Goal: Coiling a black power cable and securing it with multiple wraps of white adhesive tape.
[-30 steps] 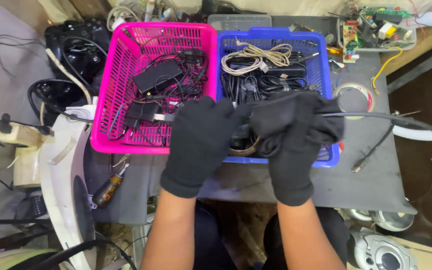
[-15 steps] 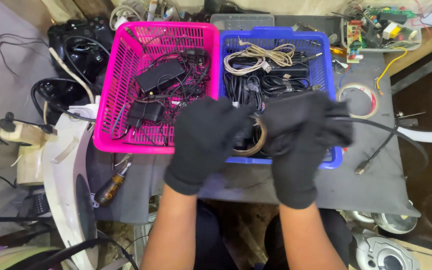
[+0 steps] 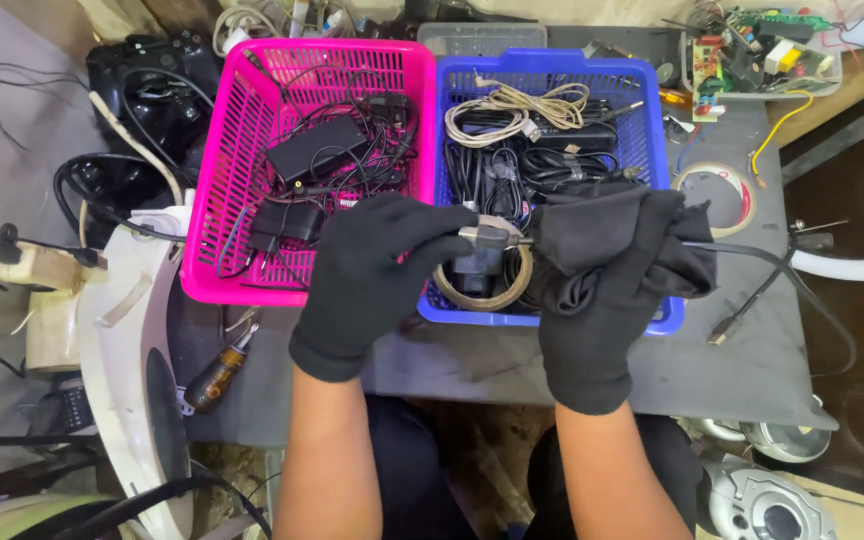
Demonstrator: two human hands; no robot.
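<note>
Pinching the stiff plug (image 3: pixel 487 238) in left hand (image 3: pixel 377 275), right hand (image 3: pixel 602 290) fingers clamp a soft cloth (image 3: pixel 602 225) around the light, floppy cable (image 3: pixel 752 255).

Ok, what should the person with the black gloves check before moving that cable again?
1. Left hand pinches the plug end of the cable: ok.
2. Right hand wraps the black cloth around the cable: ok.
3. Cable's loose end lies free on the grey table, off to the right: ok.
4. Cable free of the cords in the blue basket: cannot tell, the hands hide that spot.
5. Tape roll below the plug is out of the way: not ok, it sits right under the hands.
6. Pink basket is apart from the cable: ok.
</note>
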